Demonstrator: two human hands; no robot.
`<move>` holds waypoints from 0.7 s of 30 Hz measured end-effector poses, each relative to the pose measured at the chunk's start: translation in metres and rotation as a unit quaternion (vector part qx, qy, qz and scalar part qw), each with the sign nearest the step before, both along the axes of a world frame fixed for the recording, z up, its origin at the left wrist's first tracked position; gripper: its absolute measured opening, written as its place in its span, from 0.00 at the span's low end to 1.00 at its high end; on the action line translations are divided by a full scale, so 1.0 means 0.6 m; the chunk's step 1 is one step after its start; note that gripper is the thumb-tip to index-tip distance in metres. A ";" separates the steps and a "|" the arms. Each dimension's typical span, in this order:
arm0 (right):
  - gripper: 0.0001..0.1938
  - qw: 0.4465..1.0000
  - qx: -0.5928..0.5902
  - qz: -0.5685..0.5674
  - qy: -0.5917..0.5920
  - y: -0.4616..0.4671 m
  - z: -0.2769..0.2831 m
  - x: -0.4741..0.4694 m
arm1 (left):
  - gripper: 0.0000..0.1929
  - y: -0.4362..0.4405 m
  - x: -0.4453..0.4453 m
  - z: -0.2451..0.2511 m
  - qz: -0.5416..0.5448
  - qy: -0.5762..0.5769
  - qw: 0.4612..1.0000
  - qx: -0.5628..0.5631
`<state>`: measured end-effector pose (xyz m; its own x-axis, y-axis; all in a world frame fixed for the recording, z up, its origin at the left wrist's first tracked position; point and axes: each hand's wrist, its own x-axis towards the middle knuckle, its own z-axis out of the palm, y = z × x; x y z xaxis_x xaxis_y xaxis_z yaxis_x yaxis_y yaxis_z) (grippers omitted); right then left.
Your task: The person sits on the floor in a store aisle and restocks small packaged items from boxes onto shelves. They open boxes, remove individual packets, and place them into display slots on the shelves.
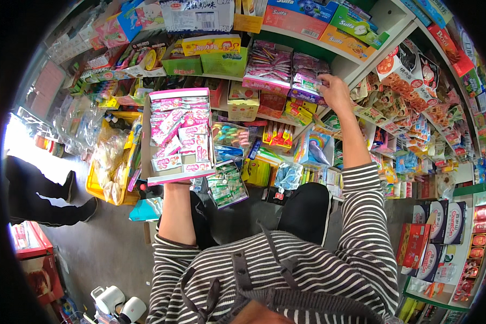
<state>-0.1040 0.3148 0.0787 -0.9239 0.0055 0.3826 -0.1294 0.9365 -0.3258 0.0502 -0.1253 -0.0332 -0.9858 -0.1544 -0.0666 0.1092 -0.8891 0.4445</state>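
Note:
An open cardboard box (211, 160) with a pink edge, full of pink and white sachets (186, 133), is held up in front of my body. My left forearm (178, 206) reaches up beneath its near edge, and the hand itself is hidden under the box. My right hand (333, 91) is at the right front corner of a purple display box (305, 96) on the shelf, fingers bent. Whether they pinch the box's rim or a packet is unclear. Purple sachets (310, 67) fill that box. Left of it stands a pink display box (266, 86) of similar sachets.
Low by my knees sits an open box of green sachets (229, 184). A yellow plastic basket (91, 188) holds bagged goods on the left, near another person's legs (44, 190). Hanging snack packets (413, 93) crowd the right. White mugs (109, 299) stand at bottom left.

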 end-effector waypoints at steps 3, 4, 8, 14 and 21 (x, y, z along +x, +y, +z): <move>0.19 0.993 -0.051 0.045 -0.099 0.023 -0.014 -0.026 | 0.28 0.005 -0.001 0.005 -0.001 0.002 1.000 0.003; 0.22 0.992 -0.026 0.047 -0.116 0.026 -0.019 -0.036 | 0.28 0.008 -0.001 0.008 -0.003 0.003 1.000 0.004; 0.24 0.984 -0.070 0.089 -0.138 0.031 -0.040 -0.068 | 0.27 0.024 -0.006 0.018 -0.011 0.013 1.000 0.011; 0.15 0.994 -0.059 0.091 -0.002 0.005 -0.038 -0.045 | 0.27 0.021 -0.012 0.023 -0.006 0.045 0.998 0.038; 0.13 0.915 -0.186 0.343 -0.099 -0.176 -0.175 0.146 | 0.27 -0.004 -0.006 0.027 0.003 0.053 0.998 0.045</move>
<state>-0.0165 0.2091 -0.0263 -0.8097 -0.5063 0.2968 -0.5494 0.4760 -0.6867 0.0465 -0.1275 -0.0167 -0.9870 -0.1589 0.0245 0.1574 -0.9237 0.3492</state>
